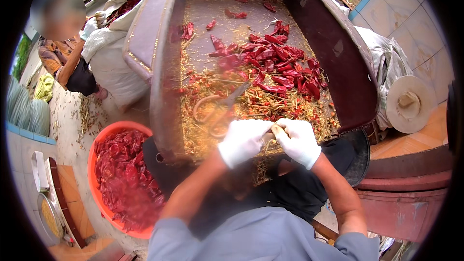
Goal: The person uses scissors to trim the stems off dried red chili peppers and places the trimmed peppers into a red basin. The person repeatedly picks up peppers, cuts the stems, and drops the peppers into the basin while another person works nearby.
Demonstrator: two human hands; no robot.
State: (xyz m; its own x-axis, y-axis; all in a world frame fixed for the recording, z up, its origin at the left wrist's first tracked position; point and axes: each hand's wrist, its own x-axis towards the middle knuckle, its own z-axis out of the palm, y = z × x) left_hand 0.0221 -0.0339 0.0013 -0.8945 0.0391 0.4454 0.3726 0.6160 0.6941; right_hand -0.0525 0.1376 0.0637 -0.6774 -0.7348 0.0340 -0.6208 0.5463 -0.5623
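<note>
My left hand (244,141) and my right hand (298,142), both in white gloves, meet fingertip to fingertip over the near edge of a dark red cart-like tray (326,43). Their fingers are pinched together; whether something small is between them, I cannot tell. Just beyond my left hand, a pair of scissors (226,102) lies on loose stems and seeds (203,130), blurred by a haze in the view. A pile of dried red chillies (275,56) spreads over the middle and right of the tray floor. A few single chillies (235,14) lie farther back.
An orange-red tub (93,192) full of red chilli pieces (125,177) stands at lower left. Behind it sits a white woven sack (112,69), where another person (59,56) works with gloved hands. On the right are a pale brimmed hat (411,110) and a tiled wall (413,18).
</note>
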